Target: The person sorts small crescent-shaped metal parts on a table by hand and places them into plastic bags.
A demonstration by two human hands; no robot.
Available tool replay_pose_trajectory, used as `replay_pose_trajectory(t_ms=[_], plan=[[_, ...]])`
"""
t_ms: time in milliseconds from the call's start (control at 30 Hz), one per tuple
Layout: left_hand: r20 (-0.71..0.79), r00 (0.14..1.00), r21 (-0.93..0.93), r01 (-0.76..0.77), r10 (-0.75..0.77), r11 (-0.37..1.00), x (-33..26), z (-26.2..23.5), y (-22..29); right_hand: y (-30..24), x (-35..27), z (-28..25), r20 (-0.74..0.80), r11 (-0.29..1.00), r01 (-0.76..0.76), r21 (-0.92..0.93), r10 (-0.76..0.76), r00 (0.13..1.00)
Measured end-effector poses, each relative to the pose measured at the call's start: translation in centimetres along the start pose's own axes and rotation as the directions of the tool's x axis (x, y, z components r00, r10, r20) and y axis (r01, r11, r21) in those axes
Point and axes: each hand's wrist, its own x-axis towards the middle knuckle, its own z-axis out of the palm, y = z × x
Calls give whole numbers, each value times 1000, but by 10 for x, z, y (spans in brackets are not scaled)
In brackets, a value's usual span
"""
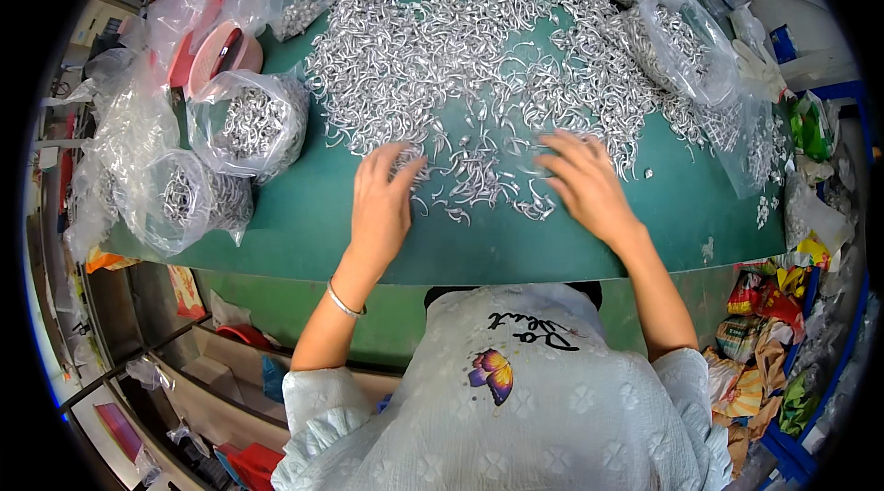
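Observation:
A wide heap of small curved silver metal pieces [414, 40] covers the far and middle part of the green table [304, 233]. My left hand [380, 201] is at the heap's near left edge, its thumb apart from the fingers, with pieces under and beside the fingertips. Opposite it, my right hand [589, 185] has its fingers spread and slightly blurred, touching or just above the table. Between the two hands lies a looser cluster of the same pieces [479, 180]. No piece shows clearly gripped in either hand.
Clear plastic bags of silver pieces [262, 127] stand at the left, near a pink container [221, 58]. More filled bags [686, 44] line the right side. Shelving with boxes [230, 371] is below left; colourful packages [764, 316] fill a blue rack at right.

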Motion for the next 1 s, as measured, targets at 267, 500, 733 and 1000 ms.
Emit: replay_pose_trajectory(t_ms=[267, 500, 733, 1000], plan=[[72, 993, -34, -86, 88, 996, 15, 16, 53, -24, 21, 2, -260, 995, -36, 98, 60, 964], [130, 984, 41, -130, 123, 991, -14, 19, 31, -15, 42, 13, -176, 990, 94, 104, -75, 982], [33, 997, -82, -69, 72, 994, -7, 5, 32, -39, 105, 48, -88, 978, 205, -43, -208, 974], [-6, 999, -10, 33, -33, 999, 88, 24, -1, -1, 121, 16, 98, 238, -210, 948, 411, 906]])
